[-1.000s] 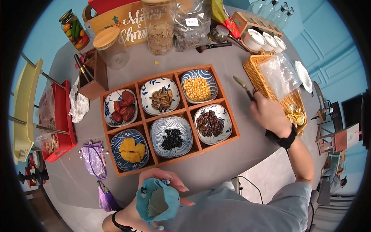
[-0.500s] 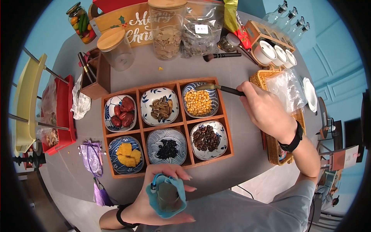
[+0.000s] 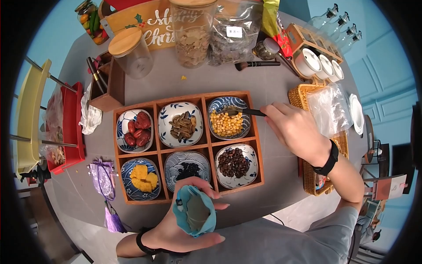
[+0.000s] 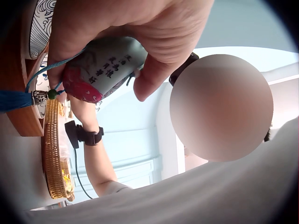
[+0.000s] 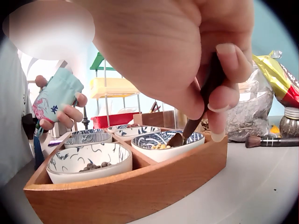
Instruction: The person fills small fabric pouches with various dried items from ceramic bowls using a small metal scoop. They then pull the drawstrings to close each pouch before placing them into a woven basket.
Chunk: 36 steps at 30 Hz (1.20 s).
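Note:
My right hand (image 3: 294,132) pinches a dark-handled spoon (image 3: 252,112), its tip in the corn kernels (image 3: 226,125) in a blue-and-white bowl (image 3: 241,103). That bowl sits in the far right compartment of a wooden divided tray (image 3: 205,108). In the right wrist view the spoon's head (image 5: 176,140) dips below the bowl rim. My left hand (image 3: 165,231) grips a light-blue drawstring pouch (image 3: 179,216), its mouth open and facing up, close to the tray's near edge. Printed characters and a pink pattern mark the pouch (image 4: 100,70) in the left wrist view.
Other bowls hold red dates (image 3: 143,136), brown pieces (image 3: 182,126), yellow chunks (image 3: 144,178), black beans (image 3: 187,170) and coffee beans (image 3: 234,162). A wicker basket (image 3: 310,180) stands right, a purple pouch (image 3: 103,180) lies left. Jars (image 3: 191,42) and a brush (image 3: 259,65) are behind.
My right hand moved from beside the basket to the corn bowl, and the spoon's tip went down into the kernels. The left hand rose with the pouch toward the tray.

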Tool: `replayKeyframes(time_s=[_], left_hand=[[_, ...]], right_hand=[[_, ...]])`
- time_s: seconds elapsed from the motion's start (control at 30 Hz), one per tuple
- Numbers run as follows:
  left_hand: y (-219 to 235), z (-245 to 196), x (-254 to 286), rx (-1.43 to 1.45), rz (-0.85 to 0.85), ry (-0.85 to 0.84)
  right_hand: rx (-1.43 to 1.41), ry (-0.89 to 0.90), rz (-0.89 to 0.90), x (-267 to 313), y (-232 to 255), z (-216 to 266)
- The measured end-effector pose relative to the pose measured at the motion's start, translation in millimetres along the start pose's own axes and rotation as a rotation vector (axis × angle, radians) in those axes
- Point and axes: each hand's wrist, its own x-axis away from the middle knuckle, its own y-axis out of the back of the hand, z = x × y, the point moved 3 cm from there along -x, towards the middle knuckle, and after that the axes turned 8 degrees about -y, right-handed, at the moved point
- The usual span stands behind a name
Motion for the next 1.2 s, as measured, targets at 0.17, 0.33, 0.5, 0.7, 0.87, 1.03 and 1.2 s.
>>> replayKeyframes(time_s=[0.17,0.33,0.5,0.7,0.87,1.03,1.2], left_hand=[[0.2,-1.8,-2.8,-0.339,-0.060,-0.130],[-0.4,-4.7,-5.3,-0.453,-0.122,-0.210],[4.1,-5.5,-8.0,-0.590,-0.154,-0.253],[7.1,-11.9,-13.2,-0.633,-0.198,-0.186],[5.3,-19.5,-22.8,-0.866,-0.156,-0.169],[5.6,-18.8,-26.0,-0.913,-0.166,-0.130],[4.7,-21.0,-31.7,-0.948,-0.149,-0.096]], right_hand=[[-0.209,-0.085,0.030,-9.7,2.0,-6.0],[-0.373,-0.187,0.174,-17.2,-7.9,-19.8],[-0.519,-0.310,0.259,-21.0,-5.5,-20.4],[-0.610,-0.419,0.314,-13.1,-6.4,-29.8],[-0.661,-0.427,0.314,-5.3,-0.9,-35.8],[-0.641,-0.412,0.259,1.0,38.3,-28.8],[-0.646,-0.427,0.301,9.3,89.3,3.3]])
